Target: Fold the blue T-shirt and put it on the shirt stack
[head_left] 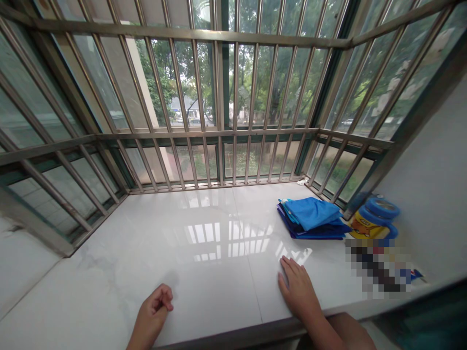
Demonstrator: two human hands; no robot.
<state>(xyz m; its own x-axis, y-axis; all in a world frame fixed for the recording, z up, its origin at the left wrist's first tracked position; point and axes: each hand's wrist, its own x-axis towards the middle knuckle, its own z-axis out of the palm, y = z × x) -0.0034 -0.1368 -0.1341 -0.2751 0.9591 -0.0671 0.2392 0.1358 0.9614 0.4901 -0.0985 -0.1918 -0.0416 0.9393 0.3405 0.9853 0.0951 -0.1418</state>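
Head view, near to far. Left hand (155,311), at seven o'clock, rests on the windowsill (204,272) with fingers curled loosely into a fist, grasping nothing. Right hand (297,289), at five o'clock, lies palm down on the same slab, fingers extended and released, empty.

The sill is glossy white tile with one seam running away from the viewer; its mirror finish suggests a hard, slippery surface.

Folded blue cloths (312,218), at two o'clock beyond the right hand and apart from it, form a flat stack, lighter blue over darker. They appear soft, light and limp; a pinch at one edge would probably unfold the stack, so a grip under the whole pile seems safer.

Just beside them, at three o'clock, stands a yellow container with blue lid (374,221), seemingly rigid plastic.

Farthest, metal window bars (219,131) enclose the bay.
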